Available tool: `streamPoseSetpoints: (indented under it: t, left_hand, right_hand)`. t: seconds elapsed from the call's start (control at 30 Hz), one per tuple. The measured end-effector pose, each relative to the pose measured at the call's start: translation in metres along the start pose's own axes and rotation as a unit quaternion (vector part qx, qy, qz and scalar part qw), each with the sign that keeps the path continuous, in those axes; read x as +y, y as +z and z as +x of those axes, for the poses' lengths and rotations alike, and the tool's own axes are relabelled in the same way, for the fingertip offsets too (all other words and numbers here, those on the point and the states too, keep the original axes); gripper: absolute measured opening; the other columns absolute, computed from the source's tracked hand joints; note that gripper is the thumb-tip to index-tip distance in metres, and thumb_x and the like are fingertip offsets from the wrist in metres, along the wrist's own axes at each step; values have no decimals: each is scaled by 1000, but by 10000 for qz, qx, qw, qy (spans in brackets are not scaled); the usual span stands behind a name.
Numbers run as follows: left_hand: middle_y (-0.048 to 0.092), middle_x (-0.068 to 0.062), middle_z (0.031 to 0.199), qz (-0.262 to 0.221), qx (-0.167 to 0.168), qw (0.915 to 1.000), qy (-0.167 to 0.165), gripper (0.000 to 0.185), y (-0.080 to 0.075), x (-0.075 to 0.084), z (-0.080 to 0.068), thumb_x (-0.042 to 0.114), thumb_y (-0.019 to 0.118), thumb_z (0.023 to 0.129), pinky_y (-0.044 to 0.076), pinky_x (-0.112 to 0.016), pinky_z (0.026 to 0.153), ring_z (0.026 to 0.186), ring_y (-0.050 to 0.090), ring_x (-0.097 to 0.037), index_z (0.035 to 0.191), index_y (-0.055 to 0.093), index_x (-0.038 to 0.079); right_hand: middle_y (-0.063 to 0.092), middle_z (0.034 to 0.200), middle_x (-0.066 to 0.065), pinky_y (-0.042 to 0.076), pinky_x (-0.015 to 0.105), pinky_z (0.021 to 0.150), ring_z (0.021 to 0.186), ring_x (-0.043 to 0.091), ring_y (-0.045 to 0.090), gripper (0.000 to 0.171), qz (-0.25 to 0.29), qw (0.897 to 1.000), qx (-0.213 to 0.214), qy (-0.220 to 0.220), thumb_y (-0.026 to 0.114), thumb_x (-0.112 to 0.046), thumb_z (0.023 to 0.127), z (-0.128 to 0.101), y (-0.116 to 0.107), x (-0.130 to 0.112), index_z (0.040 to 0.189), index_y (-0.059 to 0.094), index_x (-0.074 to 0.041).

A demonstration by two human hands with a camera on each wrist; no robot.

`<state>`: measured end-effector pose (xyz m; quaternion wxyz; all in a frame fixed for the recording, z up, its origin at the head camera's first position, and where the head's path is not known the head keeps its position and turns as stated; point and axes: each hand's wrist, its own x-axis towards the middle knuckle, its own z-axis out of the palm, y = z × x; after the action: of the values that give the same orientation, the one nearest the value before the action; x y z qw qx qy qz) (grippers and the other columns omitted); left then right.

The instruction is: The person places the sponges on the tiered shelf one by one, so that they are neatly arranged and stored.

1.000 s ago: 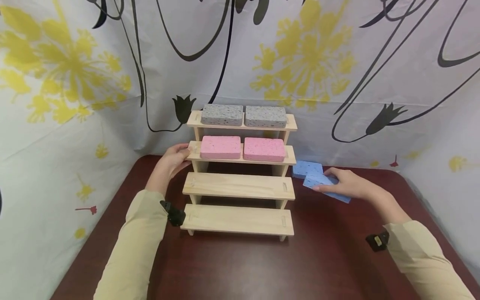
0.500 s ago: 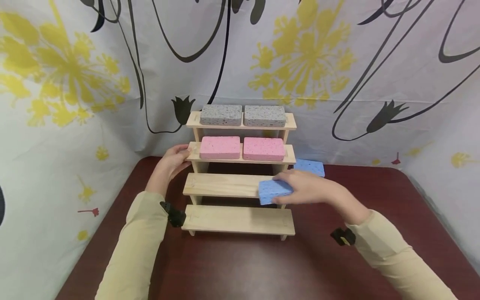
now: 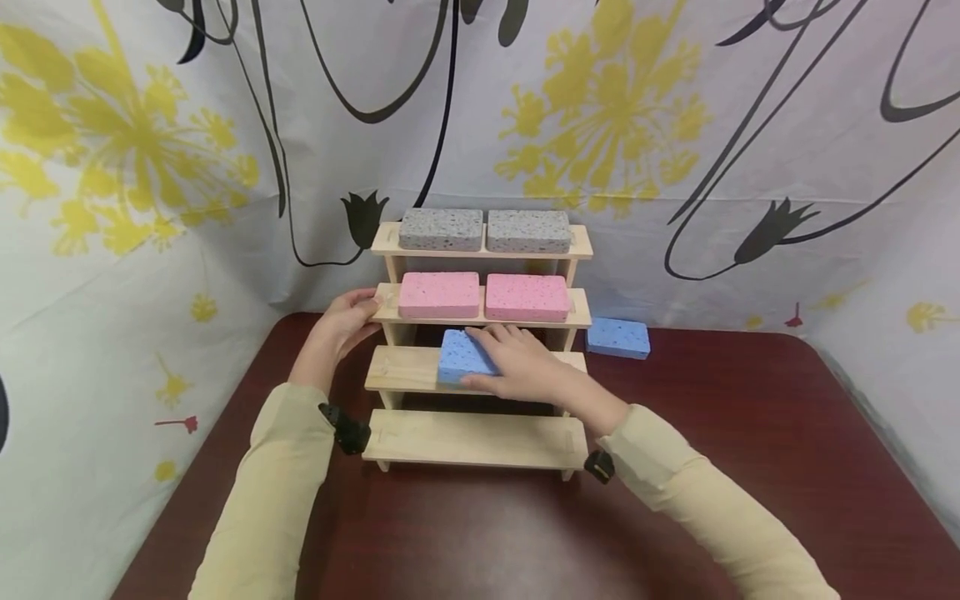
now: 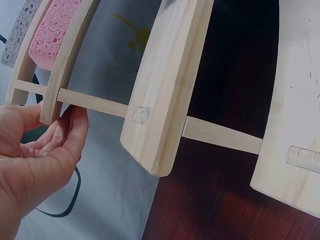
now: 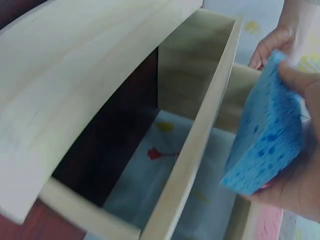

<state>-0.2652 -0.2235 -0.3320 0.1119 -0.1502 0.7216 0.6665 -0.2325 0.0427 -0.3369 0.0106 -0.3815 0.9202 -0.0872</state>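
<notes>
A person's right hand point(image 3: 517, 364) grips a blue sponge point(image 3: 459, 358) and holds it over the third step down of a four-step wooden rack point(image 3: 420, 371) at the centre of a dark red counter point(image 3: 712, 467) — the sponge sits toward the step's left half, and whether it touches the wood cannot be told. In the right wrist view the thumb and fingers point(image 5: 300, 80) curl round the sponge's far end. At about 10 o'clock from that hand, the left hand point(image 3: 341, 325) grasps the left end of the second step, its fingers wrapped round the board's edge; the left wrist view shows the fingertips point(image 4: 75, 125) against the rack's thin side rail. Two pink sponges point(image 3: 438, 294) lie side by side on that second step, and two grey sponges point(image 3: 441, 229) lie on the top step. A second blue sponge point(image 3: 617, 337) lies flat on the counter at 3 o'clock from the rack, just beside it. A flower-printed sheet point(image 3: 615, 108) hangs behind — yellow blooms, black stems.
</notes>
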Motion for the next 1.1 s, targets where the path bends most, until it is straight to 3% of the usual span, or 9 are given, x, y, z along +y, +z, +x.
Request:
streamPoseSetpoints:
  t: [0.17,0.53,0.77,1.1]
  left_hand:
    - [28,-17,149,-28,-46,10000,-15,52,1,-2,2,17,35,101,32,-33,114,134,36,-24,148,18,5]
    - [29,-16,149,10,9,9999,-152,51,5,-8,5,17,35,101,33,-33,114,133,37,-24,148,19,8]
    - [30,-16,148,166,-67,9998,-87,51,8,-4,6,19,36,101,34,-33,114,132,38,-25,148,20,8]
    - [28,-17,149,281,10,9996,-79,52,-2,0,2,18,35,101,32,-35,115,132,36,-25,149,18,7]
  right_hand:
    - [47,135,19,40,50,103,124,37,45,77,75,9997,22,241,58,-54,85,15,11,-12,142,37,-6]
    - [53,126,16,47,44,94,112,32,53,75,-5,9989,433,152,62,-53,83,29,32,-27,138,42,-6]
    - [53,125,15,47,43,93,112,31,53,75,-46,9987,468,188,63,-52,83,31,34,-26,138,42,-7]
    - [52,129,14,46,44,95,116,31,51,78,-66,9986,488,167,61,-54,83,39,31,-32,141,38,-8]
